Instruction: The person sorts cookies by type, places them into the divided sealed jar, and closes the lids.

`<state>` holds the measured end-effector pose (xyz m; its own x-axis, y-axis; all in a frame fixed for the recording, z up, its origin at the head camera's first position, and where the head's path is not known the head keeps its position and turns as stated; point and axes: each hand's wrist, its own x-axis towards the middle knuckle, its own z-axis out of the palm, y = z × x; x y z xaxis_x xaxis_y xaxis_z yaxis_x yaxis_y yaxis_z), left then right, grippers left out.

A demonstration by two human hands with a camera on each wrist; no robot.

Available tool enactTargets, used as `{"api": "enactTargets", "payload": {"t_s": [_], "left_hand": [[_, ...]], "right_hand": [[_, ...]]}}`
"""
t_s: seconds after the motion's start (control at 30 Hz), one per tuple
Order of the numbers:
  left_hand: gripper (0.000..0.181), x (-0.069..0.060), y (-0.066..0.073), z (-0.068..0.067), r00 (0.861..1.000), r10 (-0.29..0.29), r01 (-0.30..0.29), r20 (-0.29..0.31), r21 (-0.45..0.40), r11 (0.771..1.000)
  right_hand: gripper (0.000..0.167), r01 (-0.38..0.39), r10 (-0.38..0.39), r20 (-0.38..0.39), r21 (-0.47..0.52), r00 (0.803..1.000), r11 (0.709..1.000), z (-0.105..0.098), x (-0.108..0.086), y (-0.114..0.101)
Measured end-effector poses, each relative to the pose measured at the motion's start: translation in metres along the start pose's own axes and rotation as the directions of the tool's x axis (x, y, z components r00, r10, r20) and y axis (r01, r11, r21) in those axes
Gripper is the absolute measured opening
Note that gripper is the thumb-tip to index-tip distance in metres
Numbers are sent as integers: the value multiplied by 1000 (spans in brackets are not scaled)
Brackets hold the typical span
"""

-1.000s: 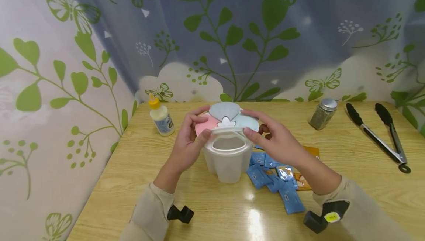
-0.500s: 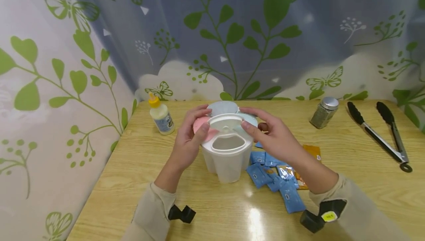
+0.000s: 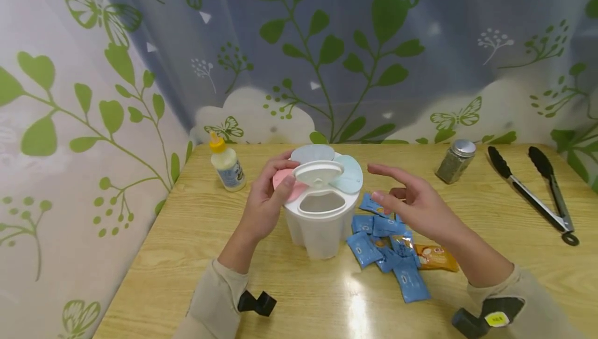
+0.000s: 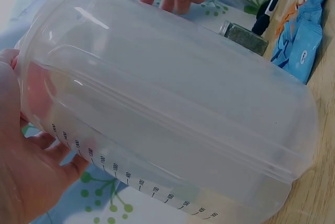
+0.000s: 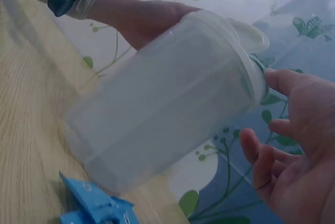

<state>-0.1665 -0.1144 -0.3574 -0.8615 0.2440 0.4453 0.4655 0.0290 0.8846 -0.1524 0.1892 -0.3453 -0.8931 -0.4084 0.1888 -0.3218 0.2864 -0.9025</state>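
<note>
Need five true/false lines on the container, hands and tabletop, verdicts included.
1. The left hand holds the container. True.
2. The right hand holds a blue packet. False: the right hand holds nothing.
3. The container's front flap is raised. True.
4. The tongs are closed. False: the tongs are spread apart.
5. In the head view, the silver-lidded jar stands left of the tongs. True.

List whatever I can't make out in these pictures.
Head view: lettering on the bottle, too small to read.
Head view: the left end of the orange packet, covered by blue packets.
Left wrist view: part of the left hand, cut off by the left edge.
Right wrist view: the left fingertips, hidden behind the container.
</note>
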Motion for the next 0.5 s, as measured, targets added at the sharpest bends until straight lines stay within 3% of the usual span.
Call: {"api": "enactTargets", "payload": {"t_s": [0.2, 0.5], "left_hand": [[32, -1, -2, -1, 1000, -9, 9, 11, -20, 1000], [34, 0, -3, -1, 1000, -1, 1, 5, -26, 1000]], "right_hand": [[52, 14, -14, 74, 4, 997, 1000, -15, -17, 17], [52, -2, 4, 53, -47, 999, 999, -32, -42, 42]]}}
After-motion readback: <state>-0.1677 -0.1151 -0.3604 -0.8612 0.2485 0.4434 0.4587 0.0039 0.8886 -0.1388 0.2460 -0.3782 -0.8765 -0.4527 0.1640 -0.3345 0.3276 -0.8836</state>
